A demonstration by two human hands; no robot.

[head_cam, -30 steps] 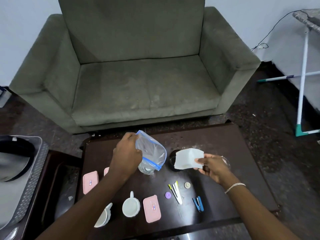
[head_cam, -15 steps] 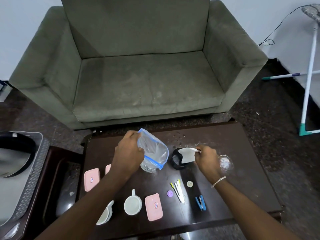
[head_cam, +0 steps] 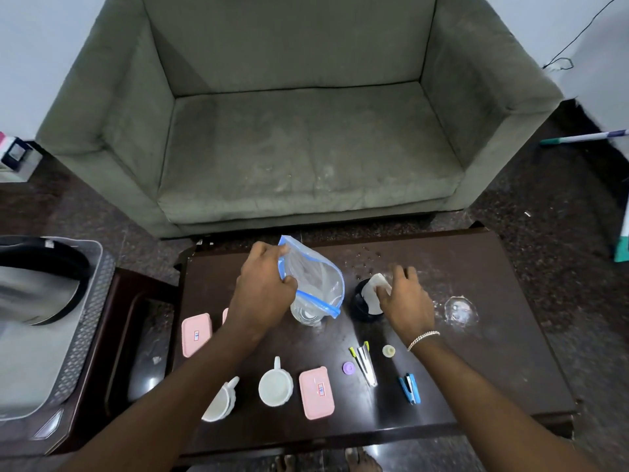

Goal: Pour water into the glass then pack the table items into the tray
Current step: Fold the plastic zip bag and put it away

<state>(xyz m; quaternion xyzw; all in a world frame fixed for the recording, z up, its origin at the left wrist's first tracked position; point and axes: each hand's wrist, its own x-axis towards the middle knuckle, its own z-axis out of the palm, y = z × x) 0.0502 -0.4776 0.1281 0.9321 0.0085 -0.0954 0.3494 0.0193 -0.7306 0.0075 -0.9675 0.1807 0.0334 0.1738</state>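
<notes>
My left hand [head_cam: 263, 287] grips the rim of a clear zip bag [head_cam: 316, 279] with a blue seal, held above a clear glass [head_cam: 306, 315] on the dark table [head_cam: 493, 335]. My right hand [head_cam: 405, 301] presses a white napkin [head_cam: 372, 294] into a black cup [head_cam: 360, 306]. Nearer me lie two pink lidded boxes [head_cam: 316, 391] [head_cam: 195, 333], two white cups [head_cam: 275, 386] [head_cam: 221, 401], a blue stapler [head_cam: 410, 388], pens [head_cam: 364, 364], a purple cap [head_cam: 349, 368] and a pale cap [head_cam: 388, 351]. A grey tray [head_cam: 85, 321] stands at the left.
A green sofa [head_cam: 289, 131] stands behind the table. A clear glass dish [head_cam: 459, 310] sits at the table's right. The grey tray rests on a dark side stand [head_cam: 136, 335] and holds a dark curved object [head_cam: 37, 287]. My bare feet [head_cam: 360, 463] show below the table edge.
My right hand has carried the white napkin from the air down into the black cup and now presses on it. The left hand keeps the bag over the glass.
</notes>
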